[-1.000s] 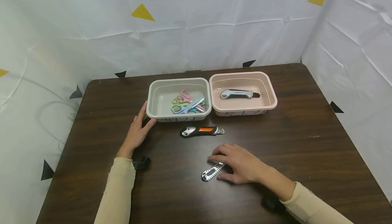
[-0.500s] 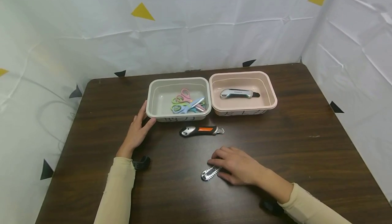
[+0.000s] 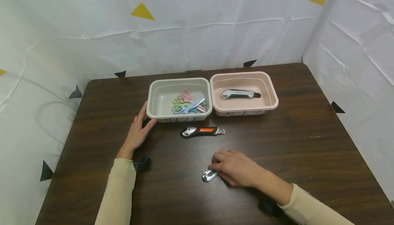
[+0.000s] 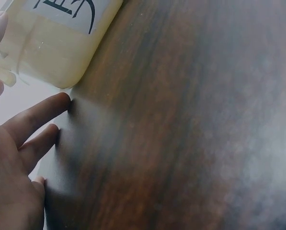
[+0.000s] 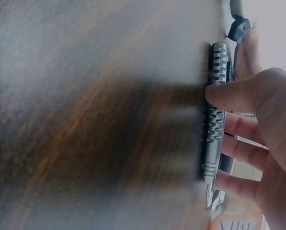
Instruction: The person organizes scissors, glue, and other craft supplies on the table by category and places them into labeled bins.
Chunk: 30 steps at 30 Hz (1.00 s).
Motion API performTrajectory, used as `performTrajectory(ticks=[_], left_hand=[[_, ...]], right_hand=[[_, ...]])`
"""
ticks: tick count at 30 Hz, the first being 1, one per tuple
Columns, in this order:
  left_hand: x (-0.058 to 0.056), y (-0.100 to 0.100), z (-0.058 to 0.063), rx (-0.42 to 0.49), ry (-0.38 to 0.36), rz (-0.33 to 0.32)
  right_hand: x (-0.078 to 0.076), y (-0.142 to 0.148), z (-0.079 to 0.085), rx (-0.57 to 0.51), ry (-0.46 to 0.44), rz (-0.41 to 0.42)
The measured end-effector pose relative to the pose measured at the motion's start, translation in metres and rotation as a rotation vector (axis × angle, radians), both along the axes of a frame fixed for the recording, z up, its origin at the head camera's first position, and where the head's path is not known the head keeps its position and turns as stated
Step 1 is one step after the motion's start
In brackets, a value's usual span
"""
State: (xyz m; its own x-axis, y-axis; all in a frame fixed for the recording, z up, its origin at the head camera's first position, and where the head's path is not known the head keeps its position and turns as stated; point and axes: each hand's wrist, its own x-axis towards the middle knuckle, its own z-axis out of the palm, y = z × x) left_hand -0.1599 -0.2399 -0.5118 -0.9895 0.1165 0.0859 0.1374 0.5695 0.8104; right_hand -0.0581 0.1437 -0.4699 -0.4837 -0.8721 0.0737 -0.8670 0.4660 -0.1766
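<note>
My right hand (image 3: pixel 236 169) pinches a silver utility knife (image 3: pixel 209 175) lying on the dark wooden table. In the right wrist view the thumb presses one ridged side of this knife (image 5: pixel 217 127), with several fingers along the other; in the head view the hand covers its far end. My left hand (image 3: pixel 137 133) touches the left end of a grey-green bin (image 3: pixel 158 81), thumb at the front corner and fingers extended along the side. Inside that bin lie several scissors (image 3: pixel 188 106). A black-and-orange utility knife (image 3: pixel 203 131) lies in front of it.
Right beside the grey-green bin stands a pink bin (image 3: pixel 243 109) with a silver-and-black utility knife (image 3: pixel 237 94) in it. Both bins carry dark lettering on their fronts. White sheeting (image 3: pixel 215 40) hangs behind the table (image 3: pixel 292 132) and at its sides.
My right thumb and fingers have closed in on the silver utility knife and now cover more of it. The left hand, the bins and the other knives have stayed put.
</note>
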Motion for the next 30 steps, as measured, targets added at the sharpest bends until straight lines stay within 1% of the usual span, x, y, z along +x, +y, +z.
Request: performTrajectory(ticks=[7,16,27,30], left_hand=[[0.0,0.0,-0.001,-0.003,-0.003,0.007],[-0.001,-0.001,-0.003,0.007,0.013,-0.003],[-0.001,-0.002,-0.004,0.006,0.004,-0.003],[-0.001,-0.001,-0.003,0.008,0.002,-0.002]], right_hand=[[0.002,0.0,0.002,0.034,0.006,0.001],[0.008,-0.002,0.005,0.044,0.003,0.008],[0.016,-0.004,0.007,0.052,0.032,0.045],[0.016,-0.003,0.011,0.043,0.033,0.055]])
